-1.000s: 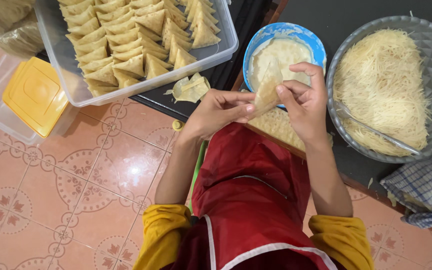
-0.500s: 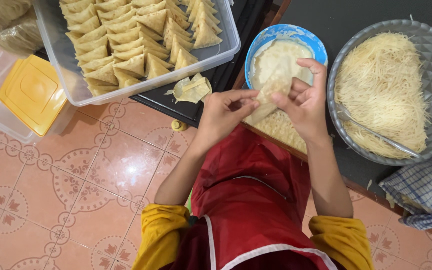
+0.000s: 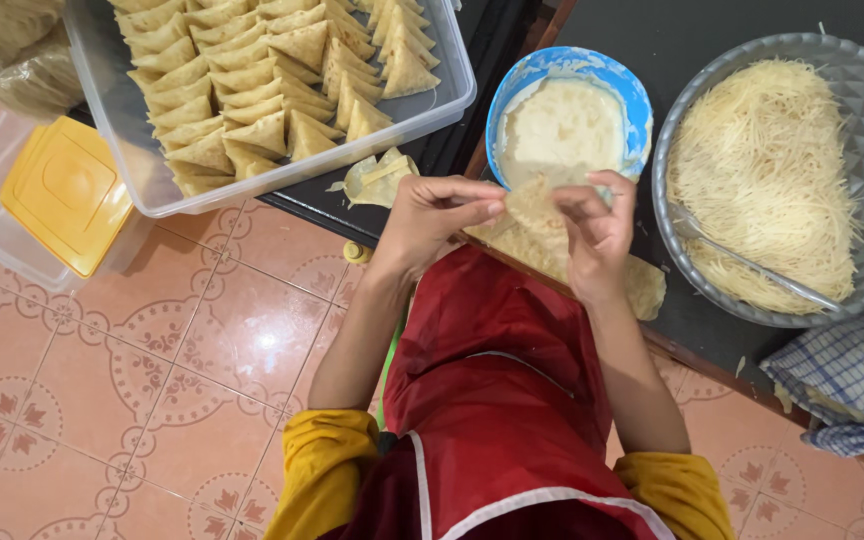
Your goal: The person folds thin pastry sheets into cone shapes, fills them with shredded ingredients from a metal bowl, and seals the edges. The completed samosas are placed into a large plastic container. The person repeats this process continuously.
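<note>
My left hand (image 3: 430, 222) and my right hand (image 3: 597, 230) both pinch a pale pastry wrapper (image 3: 535, 203) held between them, just below a blue bowl of white paste (image 3: 564, 125). The wrapper is folded into a small pointed shape. Under my hands lies a stack of flat wrappers (image 3: 642, 285) on the dark table edge. A grey metal bowl of thin pale noodles (image 3: 767, 180) with a spoon (image 3: 752, 262) in it stands to the right.
A clear plastic tub (image 3: 282, 180) packed with several folded triangular pastries stands at the upper left. A few wrapper scraps (image 3: 377, 178) lie beside it. On the tiled floor sits a clear box with a yellow lid (image 3: 67, 195). A blue checked cloth (image 3: 847, 375) lies at the right.
My hands have kept folding the wrapper, drawing it up closer to the blue bowl. The view has shifted slightly.
</note>
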